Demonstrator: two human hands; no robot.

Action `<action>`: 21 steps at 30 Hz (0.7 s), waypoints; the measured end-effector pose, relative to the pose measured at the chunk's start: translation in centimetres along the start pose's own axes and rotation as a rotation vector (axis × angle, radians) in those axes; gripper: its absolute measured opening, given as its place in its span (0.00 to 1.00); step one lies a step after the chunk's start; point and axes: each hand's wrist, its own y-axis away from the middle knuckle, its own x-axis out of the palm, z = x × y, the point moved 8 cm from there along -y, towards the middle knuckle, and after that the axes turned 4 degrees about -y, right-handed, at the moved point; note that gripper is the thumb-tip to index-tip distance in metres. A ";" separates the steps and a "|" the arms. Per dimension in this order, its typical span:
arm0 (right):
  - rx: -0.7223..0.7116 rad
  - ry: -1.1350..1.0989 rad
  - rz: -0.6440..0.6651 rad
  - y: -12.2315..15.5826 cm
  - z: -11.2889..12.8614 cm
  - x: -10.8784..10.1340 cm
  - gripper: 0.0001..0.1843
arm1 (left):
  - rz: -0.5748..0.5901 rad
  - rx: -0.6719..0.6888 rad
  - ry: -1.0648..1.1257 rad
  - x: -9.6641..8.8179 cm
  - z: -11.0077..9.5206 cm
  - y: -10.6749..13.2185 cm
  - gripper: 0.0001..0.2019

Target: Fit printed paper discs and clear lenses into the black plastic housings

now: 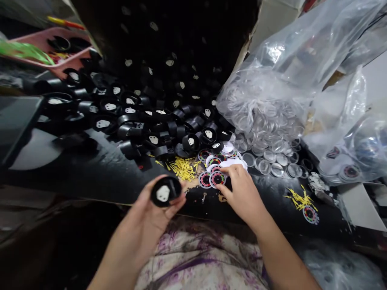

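Note:
My left hand [142,223] holds up a round black plastic housing [173,186] with a white plate inside, its open face toward me. Over the table's front part, my right hand [243,193] pinches a printed dial disc [217,179], black with red and green markings, between thumb and forefinger. More such discs [204,180] lie beside and behind it in a loose pile. To the left of that pile is a heap of small yellow pointers [184,168]. A small metal piece [204,197] lies near the table edge.
Many black housings [136,129] spill from a large dark box [169,44] at the back. Clear round covers [266,161] pour from a plastic bag [260,92] on the right. More yellow pointers [299,198] lie far right. A pink basket [63,36] stands back left.

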 end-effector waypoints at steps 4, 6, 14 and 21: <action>0.123 -0.266 -0.030 0.0 -1.6 -0.3 0.07 | 0.029 -0.093 0.052 2.2 2.7 -0.5 0.19; 0.167 -0.435 -0.033 0.1 -2.1 -0.2 0.04 | 0.055 -0.075 0.072 2.8 2.8 -0.5 0.19; -0.013 -0.376 -0.240 0.7 -1.6 -3.0 0.07 | 0.109 -0.178 0.113 3.9 4.1 0.0 0.18; -0.113 -0.048 0.179 2.7 -0.4 -0.2 0.25 | 0.041 -0.109 0.043 3.0 4.3 -0.1 0.17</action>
